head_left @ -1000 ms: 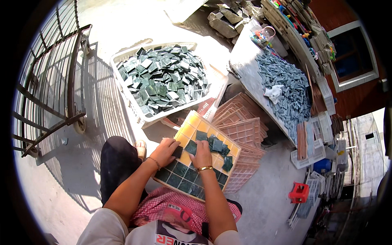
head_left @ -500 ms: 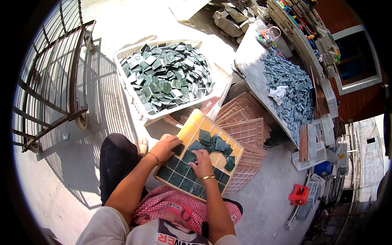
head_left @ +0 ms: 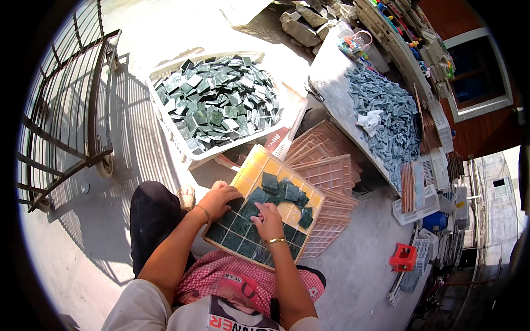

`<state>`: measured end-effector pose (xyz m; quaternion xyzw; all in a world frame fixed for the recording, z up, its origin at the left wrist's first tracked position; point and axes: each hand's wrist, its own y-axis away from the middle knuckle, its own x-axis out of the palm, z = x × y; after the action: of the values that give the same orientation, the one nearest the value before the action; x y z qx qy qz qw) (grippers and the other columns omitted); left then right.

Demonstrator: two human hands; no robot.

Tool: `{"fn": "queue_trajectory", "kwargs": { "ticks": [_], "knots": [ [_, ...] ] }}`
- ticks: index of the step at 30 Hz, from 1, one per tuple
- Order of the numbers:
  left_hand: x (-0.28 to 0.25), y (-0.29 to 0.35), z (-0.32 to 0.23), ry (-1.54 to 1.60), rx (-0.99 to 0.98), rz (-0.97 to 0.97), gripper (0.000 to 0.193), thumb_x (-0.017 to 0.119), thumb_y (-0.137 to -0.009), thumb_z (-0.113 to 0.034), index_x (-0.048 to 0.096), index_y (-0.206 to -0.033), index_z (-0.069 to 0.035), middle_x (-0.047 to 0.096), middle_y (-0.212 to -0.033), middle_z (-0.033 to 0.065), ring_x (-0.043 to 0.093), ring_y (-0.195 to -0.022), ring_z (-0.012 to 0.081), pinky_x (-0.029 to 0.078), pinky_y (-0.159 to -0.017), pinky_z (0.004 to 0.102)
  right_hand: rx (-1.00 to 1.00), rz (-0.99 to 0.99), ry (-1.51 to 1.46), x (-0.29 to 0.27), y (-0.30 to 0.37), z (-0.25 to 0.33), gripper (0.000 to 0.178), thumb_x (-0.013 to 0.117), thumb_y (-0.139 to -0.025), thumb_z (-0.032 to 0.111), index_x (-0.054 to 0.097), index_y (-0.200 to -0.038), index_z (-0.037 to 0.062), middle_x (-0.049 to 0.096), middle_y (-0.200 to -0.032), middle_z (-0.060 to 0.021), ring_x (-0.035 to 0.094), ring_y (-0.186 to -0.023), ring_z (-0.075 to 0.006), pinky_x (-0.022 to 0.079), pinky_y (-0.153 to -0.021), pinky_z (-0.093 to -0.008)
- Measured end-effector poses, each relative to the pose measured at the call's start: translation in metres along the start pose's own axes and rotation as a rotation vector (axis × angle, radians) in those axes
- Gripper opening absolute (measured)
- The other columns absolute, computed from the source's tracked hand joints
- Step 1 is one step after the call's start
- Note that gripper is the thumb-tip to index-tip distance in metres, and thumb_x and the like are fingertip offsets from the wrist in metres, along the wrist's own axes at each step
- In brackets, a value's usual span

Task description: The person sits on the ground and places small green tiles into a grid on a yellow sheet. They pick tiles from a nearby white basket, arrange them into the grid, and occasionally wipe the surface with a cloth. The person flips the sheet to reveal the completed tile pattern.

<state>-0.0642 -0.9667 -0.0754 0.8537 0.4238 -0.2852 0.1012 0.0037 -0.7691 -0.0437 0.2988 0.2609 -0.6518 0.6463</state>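
A yellow grid tray (head_left: 252,165) lies tilted across my lap, its near cells filled with square dark green stone tiles (head_left: 232,241). A small heap of loose tiles (head_left: 291,192) rests on its far right part. My left hand (head_left: 220,199) lies at the tray's left edge, fingers stretched, their tips over a dark tile (head_left: 236,204). Over the middle, my right hand (head_left: 268,222) has its index finger and thumb apart, the fingertip touching a tile in the grid. I see nothing held in either hand; the right hand's other fingers are curled and partly hidden.
Ahead stands a white plastic basket (head_left: 190,158) heaped with green tiles. Reddish grid trays (head_left: 326,172) are stacked right of my tray. Farther right, a slab table (head_left: 327,83) bears a pile of narrow stone strips (head_left: 386,110). A barred metal cart (head_left: 91,121) stands left; a red crate (head_left: 403,257) sits right.
The view has shifted slightly, so the whole scene sits a little farther left. My right index finger has moved slightly over the tile; both hands stay at nearly the same places on the tray.
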Motion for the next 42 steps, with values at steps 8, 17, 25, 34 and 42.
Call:
{"fn": "queue_trajectory", "kwargs": {
  "ticks": [8,17,25,34,42],
  "knots": [
    [0.019,0.005,-0.025,-0.188,0.127,-0.210,0.045,0.068,-0.056,-0.005,0.059,-0.100,-0.008,0.054,-0.100,0.0056,0.046,-0.099,0.0253,0.039,-0.089,0.0340,0.027,-0.231,0.334,-0.004,-0.026,0.002,0.031,0.072,-0.064,0.009,0.059,-0.092,0.0036,0.053,-0.092,-0.0121,0.056,-0.073,-0.0261,0.046,-0.068,-0.0336],
    [0.051,0.014,-0.045,-0.339,0.284,-0.172,0.021,0.050,-0.072,-0.013,0.060,-0.089,-0.005,0.051,-0.092,0.0041,0.048,-0.085,0.0199,0.042,-0.076,0.0301,0.172,0.086,0.316,-0.022,-0.053,0.021,0.033,0.070,-0.067,0.010,0.058,-0.097,0.0113,0.052,-0.089,-0.0105,0.054,-0.083,-0.0308,0.045,-0.071,-0.0382],
    [0.055,0.021,-0.047,-0.378,0.272,-0.149,0.026,0.049,-0.073,-0.014,0.057,-0.096,-0.006,0.049,-0.096,0.0041,0.046,-0.090,0.0195,0.040,-0.077,0.0307,-0.073,0.037,0.292,-0.012,-0.053,0.026,0.023,0.068,-0.064,0.006,0.052,-0.080,0.0044,0.051,-0.086,-0.0116,0.052,-0.083,-0.0304,0.043,-0.074,-0.0370],
    [0.056,0.016,-0.041,-0.325,0.196,-0.104,0.020,0.055,-0.072,-0.014,0.058,-0.091,-0.007,0.053,-0.089,0.0043,0.049,-0.086,0.0209,0.041,-0.076,0.0312,-0.352,-0.035,0.275,0.009,-0.051,0.023,0.028,0.067,-0.064,0.005,0.052,-0.087,0.0059,0.053,-0.087,-0.0103,0.050,-0.086,-0.0301,0.042,-0.076,-0.0385],
    [0.013,0.001,-0.023,-0.079,-0.209,-0.332,0.011,0.058,-0.072,-0.009,0.061,-0.082,-0.006,0.058,-0.083,0.0065,0.054,-0.084,0.0260,0.045,-0.074,0.0351,-0.172,-0.127,0.271,0.020,-0.057,0.004,0.041,0.071,-0.062,0.007,0.055,-0.100,0.0017,0.053,-0.099,-0.0138,0.055,-0.080,-0.0288,0.045,-0.072,-0.0354]
  ]
}}
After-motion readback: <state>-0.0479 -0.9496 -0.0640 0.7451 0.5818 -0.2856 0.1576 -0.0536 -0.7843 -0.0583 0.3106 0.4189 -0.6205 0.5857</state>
